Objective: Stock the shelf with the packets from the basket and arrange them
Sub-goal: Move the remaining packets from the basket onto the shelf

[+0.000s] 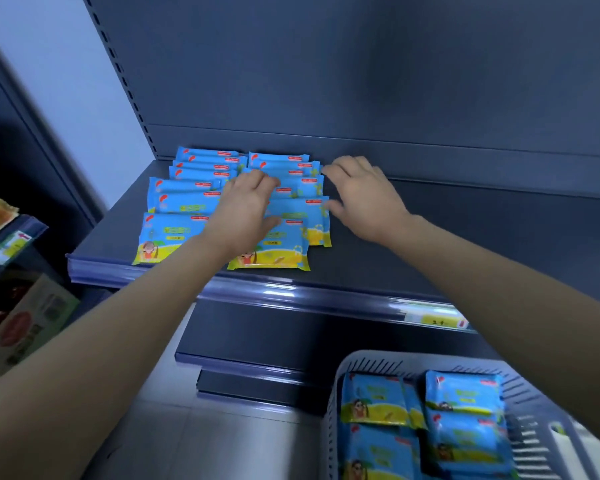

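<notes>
Blue and yellow packets lie overlapped in two rows on the dark shelf (413,237), a left row (174,202) and a right row (288,258). My left hand (248,213) rests on the right row with its fingers bent over the packets; whether it grips one I cannot tell. My right hand (361,192) touches the right edge of that row, fingers spread and relaxed. At the bottom right the grey basket (361,362) holds several more of the same packets (465,396).
The shelf's back panel (395,81) rises behind the rows. Bare shelf surface lies to the right of the packets. A price label (437,320) sits on the front rail. Lower shelves (243,362) jut out below. A neighbouring shelf with boxes (25,317) stands at the left.
</notes>
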